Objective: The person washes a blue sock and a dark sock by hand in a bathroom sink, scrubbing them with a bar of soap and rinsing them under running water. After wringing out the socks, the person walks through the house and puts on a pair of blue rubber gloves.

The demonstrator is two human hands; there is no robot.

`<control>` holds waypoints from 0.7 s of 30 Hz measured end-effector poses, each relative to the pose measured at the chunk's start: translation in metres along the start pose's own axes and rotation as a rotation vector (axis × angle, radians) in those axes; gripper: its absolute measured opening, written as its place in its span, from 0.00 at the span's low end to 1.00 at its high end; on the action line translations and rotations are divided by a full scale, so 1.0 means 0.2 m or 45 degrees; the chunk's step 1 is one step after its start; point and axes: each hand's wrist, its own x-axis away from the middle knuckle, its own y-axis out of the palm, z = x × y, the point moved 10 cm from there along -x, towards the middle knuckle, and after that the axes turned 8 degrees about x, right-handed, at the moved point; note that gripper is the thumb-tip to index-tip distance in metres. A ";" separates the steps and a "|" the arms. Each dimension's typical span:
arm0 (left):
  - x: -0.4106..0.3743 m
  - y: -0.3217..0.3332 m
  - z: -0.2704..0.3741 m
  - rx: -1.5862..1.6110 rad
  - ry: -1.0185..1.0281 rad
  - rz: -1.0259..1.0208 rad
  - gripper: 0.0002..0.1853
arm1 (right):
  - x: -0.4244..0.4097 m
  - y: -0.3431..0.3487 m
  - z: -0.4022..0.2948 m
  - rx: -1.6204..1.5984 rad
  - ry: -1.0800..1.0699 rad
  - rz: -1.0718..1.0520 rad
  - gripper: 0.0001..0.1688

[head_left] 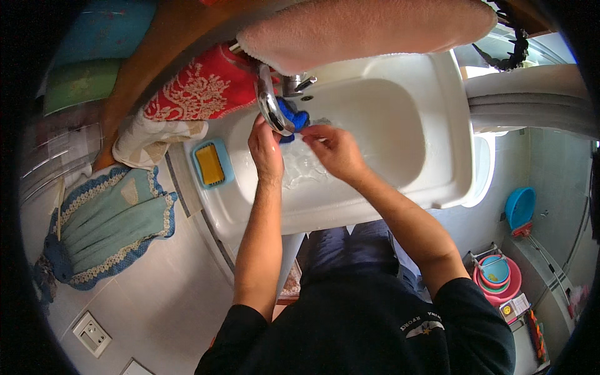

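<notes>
Under the spout of a chrome faucet hangs a wet-looking blue cloth, partly hidden by the metal. My left hand is at the cloth's left side, close against the spout, with its fingers partly behind it. At the cloth's lower right edge, my right hand has thumb and fingertips pinched together on it. Both hands are over the white washbasin, where water ripples below them. On the basin's left rim sits a yellow bar of soap in a light blue soap dish.
A pink towel hangs above the basin's back edge, and a red patterned towel hangs left of the faucet. A green-blue hand towel hangs on the left wall. Several plastic basins stand at lower right.
</notes>
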 end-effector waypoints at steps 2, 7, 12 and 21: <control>-0.09 0.06 0.09 -0.147 0.248 -0.207 0.19 | 0.01 -0.07 0.05 -0.107 0.073 -0.007 0.11; -0.29 0.11 0.01 -0.894 0.566 -0.267 0.18 | -0.14 -0.28 -0.09 0.095 -0.060 0.288 0.15; -0.46 0.29 0.00 -0.955 0.401 -0.238 0.14 | -0.35 -0.25 -0.19 0.139 -0.194 0.345 0.18; -0.48 0.41 -0.02 -1.464 0.680 -0.403 0.14 | -0.40 -0.20 -0.16 0.095 -0.090 0.221 0.14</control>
